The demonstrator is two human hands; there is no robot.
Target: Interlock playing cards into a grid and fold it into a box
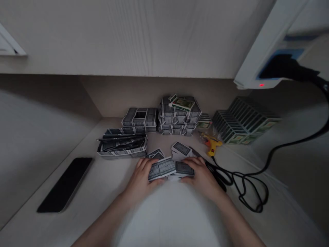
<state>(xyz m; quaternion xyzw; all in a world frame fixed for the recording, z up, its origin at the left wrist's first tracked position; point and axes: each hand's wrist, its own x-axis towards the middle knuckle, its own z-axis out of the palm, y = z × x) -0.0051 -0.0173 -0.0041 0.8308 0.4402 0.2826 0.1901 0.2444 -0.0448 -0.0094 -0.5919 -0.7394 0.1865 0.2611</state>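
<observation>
My left hand (pixel 144 175) is closed around a piece made of patterned playing cards (pixel 162 168), thumb below and fingers above, tilted a little. My right hand (pixel 196 173) grips a small stack of playing cards (pixel 184 168) close beside it; the two pieces meet or overlap in the middle. Just behind them lies a loose pile of cards (pixel 181 148), backs up. More cards (pixel 155 153) lie behind my left hand. A pair of dark-handled scissors (pixel 218 175) rests by my right wrist, partly hidden.
An open card-built box (pixel 123 151) holds loose cards. Card-built blocks (pixel 140 117) and a taller stack (pixel 177 120) stand behind, topped by a card packet (pixel 182 103). A yellow glue gun (pixel 212 144), black cable (pixel 267 171), boxed decks (pixel 252 120), phone (pixel 65 185) and power strip (pixel 259 68) surround the workspace.
</observation>
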